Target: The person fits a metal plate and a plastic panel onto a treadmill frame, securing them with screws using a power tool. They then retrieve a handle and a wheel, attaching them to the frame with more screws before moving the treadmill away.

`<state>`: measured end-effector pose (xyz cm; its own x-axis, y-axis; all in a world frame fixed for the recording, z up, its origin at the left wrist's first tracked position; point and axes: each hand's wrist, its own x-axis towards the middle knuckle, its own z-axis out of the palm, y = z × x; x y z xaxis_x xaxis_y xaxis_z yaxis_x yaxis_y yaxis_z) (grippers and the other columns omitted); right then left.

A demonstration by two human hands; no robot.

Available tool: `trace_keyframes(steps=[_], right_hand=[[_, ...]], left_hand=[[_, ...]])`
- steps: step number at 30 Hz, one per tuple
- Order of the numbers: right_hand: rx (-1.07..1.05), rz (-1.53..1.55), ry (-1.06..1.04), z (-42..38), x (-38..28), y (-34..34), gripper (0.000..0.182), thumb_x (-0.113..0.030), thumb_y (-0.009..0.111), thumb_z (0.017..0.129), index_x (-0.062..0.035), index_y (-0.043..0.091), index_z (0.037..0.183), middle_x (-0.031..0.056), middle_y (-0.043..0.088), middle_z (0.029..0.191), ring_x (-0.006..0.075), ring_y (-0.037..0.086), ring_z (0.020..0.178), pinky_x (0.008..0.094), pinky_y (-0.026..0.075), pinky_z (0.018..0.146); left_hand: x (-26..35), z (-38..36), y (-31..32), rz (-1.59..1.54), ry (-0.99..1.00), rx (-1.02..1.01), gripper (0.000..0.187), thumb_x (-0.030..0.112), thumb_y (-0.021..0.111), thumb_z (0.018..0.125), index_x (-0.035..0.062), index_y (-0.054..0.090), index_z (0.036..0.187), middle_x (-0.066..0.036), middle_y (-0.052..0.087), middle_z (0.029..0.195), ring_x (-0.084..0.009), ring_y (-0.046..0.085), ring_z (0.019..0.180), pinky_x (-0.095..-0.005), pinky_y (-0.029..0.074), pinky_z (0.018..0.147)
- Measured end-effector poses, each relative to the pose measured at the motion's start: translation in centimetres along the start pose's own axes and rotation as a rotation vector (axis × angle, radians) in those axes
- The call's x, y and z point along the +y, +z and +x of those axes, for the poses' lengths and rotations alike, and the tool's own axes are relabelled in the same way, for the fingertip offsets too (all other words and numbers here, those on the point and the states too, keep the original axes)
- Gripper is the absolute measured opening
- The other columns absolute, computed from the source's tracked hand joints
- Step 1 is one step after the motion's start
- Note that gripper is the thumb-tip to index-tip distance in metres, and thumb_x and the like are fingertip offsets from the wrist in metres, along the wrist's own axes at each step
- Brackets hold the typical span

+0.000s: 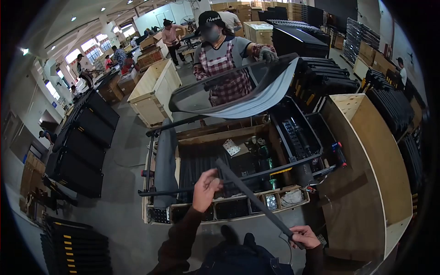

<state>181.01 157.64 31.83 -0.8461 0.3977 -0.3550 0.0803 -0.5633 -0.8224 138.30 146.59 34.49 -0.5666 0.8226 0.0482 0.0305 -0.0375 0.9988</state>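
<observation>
A long dark bar (256,201) slants from the middle of the view down to the right. Its lower end is gripped by my right hand (306,237), fingers wrapped round it. Near the bar's upper end my left hand (206,189) is raised with its fingers curled and apart, not closed on the bar. Beneath both lies a black frame (211,182) across a wooden workbench box (215,133) with dark strips and small parts inside. Across the bench a co-worker in a checked apron holds a curved dark panel (238,94) with a pale edge.
A large open wooden crate (389,183) stands close on the right. Black stacked panels (78,144) stand on the left, with more at the lower left (78,247). Another wooden crate (158,91) is behind the bench. Several people are farther back.
</observation>
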Motion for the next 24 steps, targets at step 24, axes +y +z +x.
trace_keyframes(steps=[24], right_hand=[[0.588,-0.736,-0.42,36.7,-7.8,12.0,0.038,-0.017,0.061,0.094,-0.0007,0.062,0.129,0.0129,0.067,0.07,0.0179,0.063,0.057,0.0359,0.049,0.056]], left_hand=[[-13.3,9.6,-6.0,0.765,-0.164,-0.334,0.069,0.045,0.049,0.1,0.0009,0.031,0.151,-0.03,0.069,0.1,-0.0487,0.064,0.1,-0.0534,0.049,0.09]])
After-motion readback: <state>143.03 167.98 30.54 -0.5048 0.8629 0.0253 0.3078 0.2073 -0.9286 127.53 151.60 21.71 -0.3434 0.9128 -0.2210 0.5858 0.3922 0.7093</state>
